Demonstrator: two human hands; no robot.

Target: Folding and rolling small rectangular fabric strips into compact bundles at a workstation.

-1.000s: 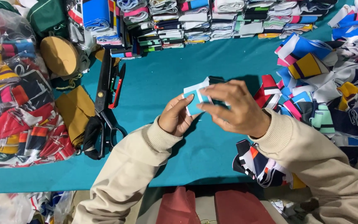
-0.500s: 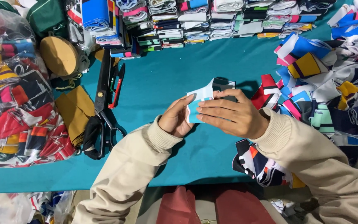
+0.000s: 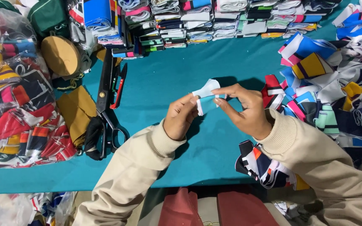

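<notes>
- Bags [image 3: 9, 83] of coloured cloth pieces lie far left, with black scissors [image 3: 105, 104] just right of them on the teal table [image 3: 164, 79].
- Left hand [image 3: 181, 117] pinches the strip's near end, fingers closed on it.
- Strip [image 3: 206, 97] (white and light blue) sat more bunched a second ago; now it is drawn out, held above the table's middle.
- Right hand [image 3: 246, 111] grips the far end between thumb and forefinger, other fingers loose.
- Scrap pile [image 3: 327, 83] sits right.

Two hands [image 3: 181, 119] [image 3: 246, 111], one light-blue fabric piece [image 3: 206, 97], one pair of black scissors [image 3: 107, 106], one red-handled cutter [image 3: 120, 86], one tan round pad [image 3: 60, 55]
</notes>
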